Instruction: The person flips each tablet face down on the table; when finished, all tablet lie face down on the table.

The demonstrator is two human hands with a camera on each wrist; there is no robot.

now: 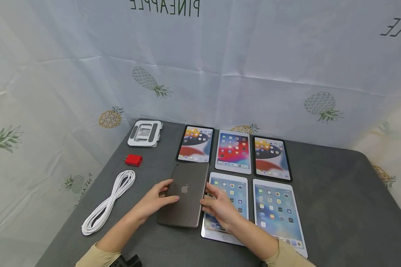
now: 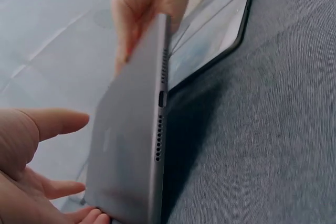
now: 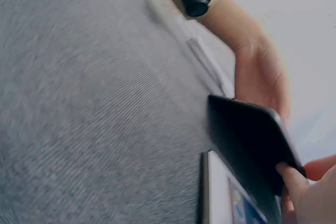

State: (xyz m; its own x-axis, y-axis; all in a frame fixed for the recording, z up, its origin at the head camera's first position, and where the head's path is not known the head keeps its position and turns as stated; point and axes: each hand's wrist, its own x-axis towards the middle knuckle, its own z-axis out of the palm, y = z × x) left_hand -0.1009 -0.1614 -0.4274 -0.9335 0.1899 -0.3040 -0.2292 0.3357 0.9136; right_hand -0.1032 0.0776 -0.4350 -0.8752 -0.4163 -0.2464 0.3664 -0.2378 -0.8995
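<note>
A dark grey tablet [image 1: 187, 198], its back with an apple logo facing up, is held just above the table. My right hand [image 1: 220, 205] pinches its right edge; the right wrist view shows fingers [image 3: 294, 182] against the dark underside. At the opposite edge is my left hand [image 1: 155, 200], its thumb raised off the back and spread from the fingers. In the left wrist view, fingertips of the left hand [image 2: 31, 166] touch the edge of the tablet [image 2: 126, 129], whose port and speaker holes show. Their hold underneath is hidden.
Right of the tablet lie two white tablets with lit screens [image 1: 277, 211]. Behind stand a row of three more: black [image 1: 195, 142], white [image 1: 234, 151] and black [image 1: 271, 157]. At left are a white folding stand [image 1: 153, 141], a red charger plug [image 1: 133, 160] and a coiled white cable [image 1: 108, 204].
</note>
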